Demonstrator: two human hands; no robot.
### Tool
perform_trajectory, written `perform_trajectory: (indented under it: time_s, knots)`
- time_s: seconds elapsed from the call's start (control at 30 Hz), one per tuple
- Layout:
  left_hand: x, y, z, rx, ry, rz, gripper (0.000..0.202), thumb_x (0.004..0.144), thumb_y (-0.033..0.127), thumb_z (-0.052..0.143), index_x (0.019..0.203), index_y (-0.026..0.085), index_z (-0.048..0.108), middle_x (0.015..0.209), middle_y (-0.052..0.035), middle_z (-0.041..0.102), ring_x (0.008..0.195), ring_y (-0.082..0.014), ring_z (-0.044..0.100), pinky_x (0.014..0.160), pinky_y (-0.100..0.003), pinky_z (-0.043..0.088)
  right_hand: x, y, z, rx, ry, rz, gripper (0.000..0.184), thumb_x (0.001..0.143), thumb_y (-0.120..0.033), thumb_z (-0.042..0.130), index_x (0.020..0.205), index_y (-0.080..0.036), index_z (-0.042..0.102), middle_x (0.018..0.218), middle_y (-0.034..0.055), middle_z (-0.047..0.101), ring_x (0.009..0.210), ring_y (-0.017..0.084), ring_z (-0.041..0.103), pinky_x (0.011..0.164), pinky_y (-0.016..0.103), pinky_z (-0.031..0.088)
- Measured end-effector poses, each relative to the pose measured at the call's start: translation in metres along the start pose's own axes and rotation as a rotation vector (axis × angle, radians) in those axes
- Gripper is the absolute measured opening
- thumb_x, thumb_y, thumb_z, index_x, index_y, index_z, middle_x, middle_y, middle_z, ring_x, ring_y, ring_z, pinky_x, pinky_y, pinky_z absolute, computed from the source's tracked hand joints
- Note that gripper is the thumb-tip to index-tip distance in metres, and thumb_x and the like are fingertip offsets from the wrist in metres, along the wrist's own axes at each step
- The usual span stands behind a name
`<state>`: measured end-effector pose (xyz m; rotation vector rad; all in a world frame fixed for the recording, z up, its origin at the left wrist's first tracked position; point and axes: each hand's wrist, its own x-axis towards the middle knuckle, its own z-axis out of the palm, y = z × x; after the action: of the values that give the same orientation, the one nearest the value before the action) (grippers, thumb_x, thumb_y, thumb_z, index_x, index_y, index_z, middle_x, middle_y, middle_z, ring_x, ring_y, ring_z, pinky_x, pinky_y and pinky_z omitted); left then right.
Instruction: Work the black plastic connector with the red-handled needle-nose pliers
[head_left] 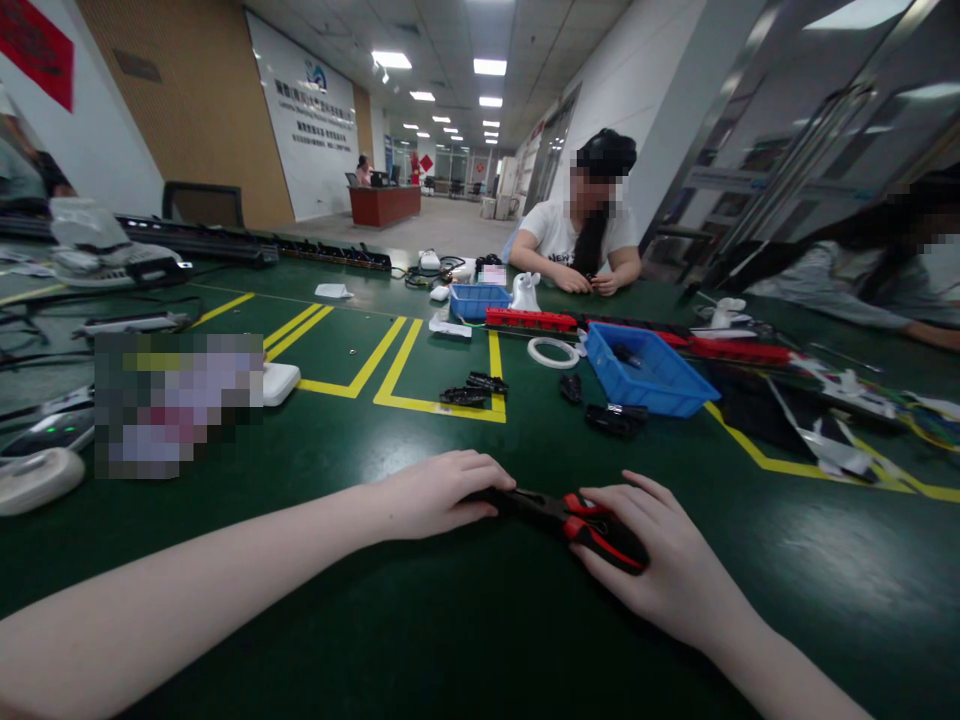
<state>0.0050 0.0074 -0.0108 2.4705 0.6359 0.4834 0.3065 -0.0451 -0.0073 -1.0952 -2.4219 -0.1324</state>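
My right hand is wrapped around the red-and-black handles of a pair of pliers. The jaws point left and reach the fingertips of my left hand. Those fingers are closed on a small dark piece, mostly hidden by the hand, and its kind cannot be made out. Both hands are low over the green table. Beyond them lie small black parts, a single black part and a larger black part.
A blue bin with dark pieces inside stands behind the black parts, near a white ring. A smaller blue bin and red strips are farther back. A white box lies left. Co-workers sit across and at right.
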Motion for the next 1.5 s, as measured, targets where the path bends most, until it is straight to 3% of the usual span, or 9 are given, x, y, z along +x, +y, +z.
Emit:
perform_trajectory:
  time_s: [0.33,0.6,0.97,1.3,1.5]
  knots:
    - [0.0002,0.0026,-0.0022,-0.059,0.011,-0.038,0.033,0.096,0.016,0.062,0.128,0.021,0.056,0.126,-0.0079,0.063,0.115,-0.0218,0.062,0.098,-0.036,0.051,-0.0010,0.0013,0.0013,-0.015,0.024,0.000,0.035,0.087,-0.035,0.066,0.119,-0.023,0.060,0.105,0.0082,0.074,0.095,0.028,0.070,0.095,0.052,0.053]
    - [0.0013,0.0047,-0.0038,-0.092,0.026,-0.047,0.030,0.097,0.019,0.062,0.127,0.020,0.058,0.124,-0.0080,0.063,0.113,-0.0211,0.063,0.096,-0.035,0.052,-0.0035,0.0006,0.0049,0.071,-0.018,0.103,0.034,0.088,-0.036,0.064,0.119,-0.026,0.060,0.106,0.0075,0.072,0.093,0.025,0.069,0.076,0.040,0.058]
    - [0.0030,0.0028,-0.0037,-0.167,0.042,-0.035,0.030,0.093,0.014,0.066,0.122,0.019,0.062,0.124,-0.0085,0.063,0.113,-0.0216,0.063,0.098,-0.037,0.051,0.0020,-0.0042,-0.0005,0.121,-0.026,0.123,0.031,0.087,-0.034,0.065,0.116,-0.026,0.061,0.106,0.0073,0.072,0.093,0.025,0.070,0.077,0.040,0.060]
    - [0.0013,0.0010,-0.0019,-0.097,0.042,-0.055,0.039,0.094,0.018,0.065,0.132,0.020,0.056,0.121,-0.0076,0.065,0.110,-0.0215,0.064,0.093,-0.034,0.052,-0.0029,0.0036,0.0046,0.114,0.006,0.099,0.033,0.088,-0.033,0.063,0.119,-0.025,0.059,0.108,0.0084,0.070,0.095,0.026,0.069,0.080,0.040,0.060]
    - [0.0001,0.0016,-0.0007,-0.072,0.045,-0.039,0.035,0.094,0.018,0.066,0.128,0.019,0.059,0.122,-0.0073,0.066,0.110,-0.0210,0.064,0.093,-0.034,0.053,0.0007,0.0000,0.0001,0.099,-0.025,0.083,0.032,0.086,-0.030,0.065,0.118,-0.025,0.060,0.106,0.0076,0.071,0.093,0.024,0.070,0.078,0.038,0.060]
